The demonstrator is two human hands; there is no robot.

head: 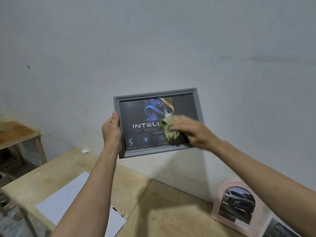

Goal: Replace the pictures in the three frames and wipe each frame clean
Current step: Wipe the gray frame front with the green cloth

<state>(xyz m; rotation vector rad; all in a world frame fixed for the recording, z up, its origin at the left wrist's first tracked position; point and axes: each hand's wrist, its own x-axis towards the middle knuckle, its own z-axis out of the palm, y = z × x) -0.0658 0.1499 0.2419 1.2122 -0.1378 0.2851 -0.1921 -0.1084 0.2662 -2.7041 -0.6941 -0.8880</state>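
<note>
Grey and rectangular, the moulded picture frame (158, 124) is held up in the air in front of a pale painted wall (153, 40), above the far part of the wooden worktop (162, 202). It is tilted, its right end higher than its left. Inside it sits a dark poster print (142, 124) with a blue and gold emblem and white lettering that begins "INTEL".

The left hand (112, 132) grips the frame's left edge, with the thumb over the front moulding and the fingers hidden behind. The right hand (189, 132) lies against the lower right part of the glass, pressing a crumpled green and dark cleaning cloth (171, 132) onto it; the cloth covers the end of the lettering. The hand is blurred, and its fingers appear to curl over the cloth's upper side.

Below, on the worktop, a white sheet of paper (68, 194) lies flat under the left forearm, with a second white sheet (116, 221) just beside it nearer the viewer. At the right, a pink arched picture frame (220, 202) holding a photo of a dark car leans back near the wall, under the right forearm. A loose dark car print (280, 228) lies flat just right of it at the picture's edge. A small wooden side table (18, 132) stands at the far left, well apart.
</note>
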